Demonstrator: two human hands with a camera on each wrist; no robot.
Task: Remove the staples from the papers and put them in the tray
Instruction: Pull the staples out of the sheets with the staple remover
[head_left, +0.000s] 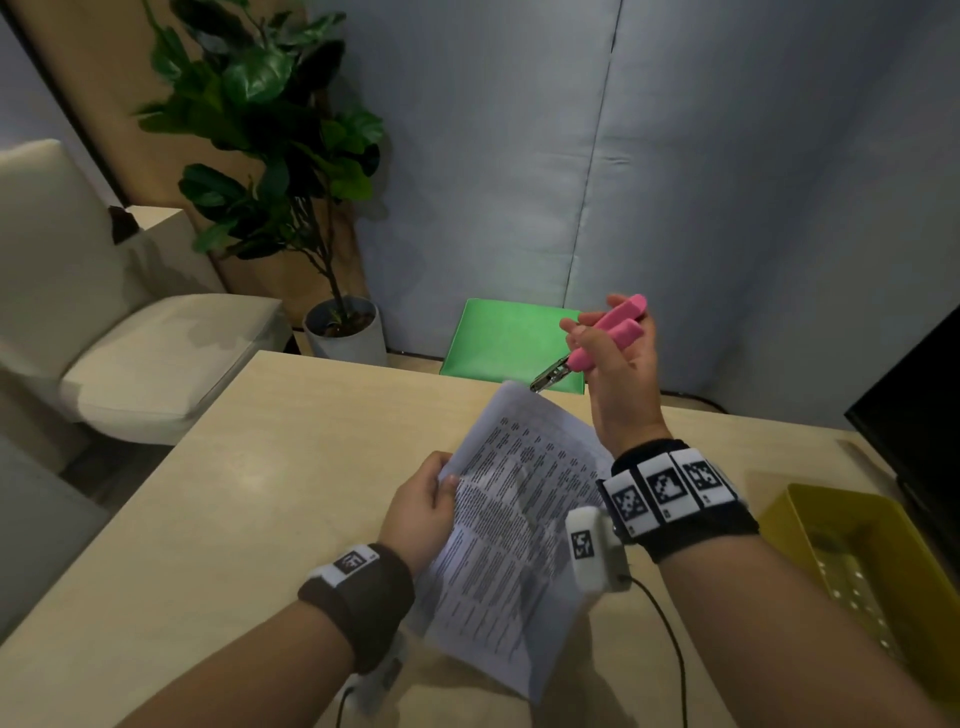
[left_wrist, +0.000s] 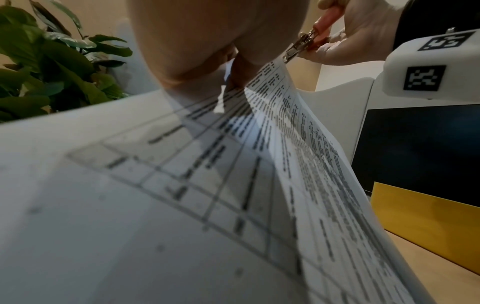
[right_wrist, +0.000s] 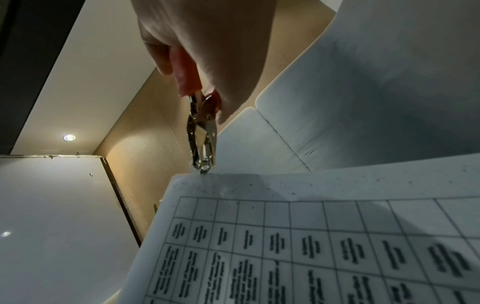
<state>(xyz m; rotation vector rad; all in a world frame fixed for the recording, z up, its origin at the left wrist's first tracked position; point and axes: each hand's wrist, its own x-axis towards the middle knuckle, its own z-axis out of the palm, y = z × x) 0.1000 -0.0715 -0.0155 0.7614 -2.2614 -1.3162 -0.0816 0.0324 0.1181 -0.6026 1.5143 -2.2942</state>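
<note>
My left hand (head_left: 423, 499) pinches the left edge of a stack of printed papers (head_left: 511, 525), holding it tilted above the beige table (head_left: 249, 467). My right hand (head_left: 610, 358) grips a pink-handled staple remover (head_left: 597, 340). Its metal nose (head_left: 545, 376) sits just above the papers' far top corner; in the right wrist view the staple remover (right_wrist: 201, 139) tip touches that paper edge (right_wrist: 205, 176). The left wrist view shows the papers (left_wrist: 233, 164) and the staple remover (left_wrist: 298, 46) at their corner. A yellow tray (head_left: 862, 566) stands at the right. No staple is clearly visible.
A green folder (head_left: 506, 338) lies at the table's far edge. A dark monitor (head_left: 914, 384) stands at the right, behind the tray. A potted plant (head_left: 291, 171) and a cream sofa (head_left: 119, 353) are beyond the table on the left.
</note>
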